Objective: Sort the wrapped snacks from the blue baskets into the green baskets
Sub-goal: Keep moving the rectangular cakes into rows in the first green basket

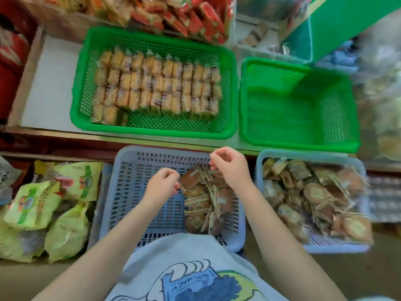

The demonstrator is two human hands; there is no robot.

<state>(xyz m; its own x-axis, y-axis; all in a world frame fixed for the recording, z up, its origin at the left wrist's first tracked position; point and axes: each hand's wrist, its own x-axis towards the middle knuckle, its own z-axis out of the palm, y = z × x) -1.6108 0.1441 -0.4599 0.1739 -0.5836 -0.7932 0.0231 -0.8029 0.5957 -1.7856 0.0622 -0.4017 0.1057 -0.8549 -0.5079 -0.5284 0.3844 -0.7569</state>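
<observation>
A blue basket in front of me holds a pile of brown wrapped snacks on its right side. My left hand pinches the edge of a wrapper at the pile's left. My right hand pinches a wrapper edge at the pile's far end. A second blue basket at the right is full of mixed brown wrapped snacks. Beyond them on the shelf, a large green basket holds neat rows of yellow wrapped snacks. To its right, a smaller green basket holds nothing.
Several yellow-green snack bags lie to the left of the blue baskets. Red and orange packets are stacked behind the large green basket. A green box stands at the upper right. A white shelf surface lies left of the green baskets.
</observation>
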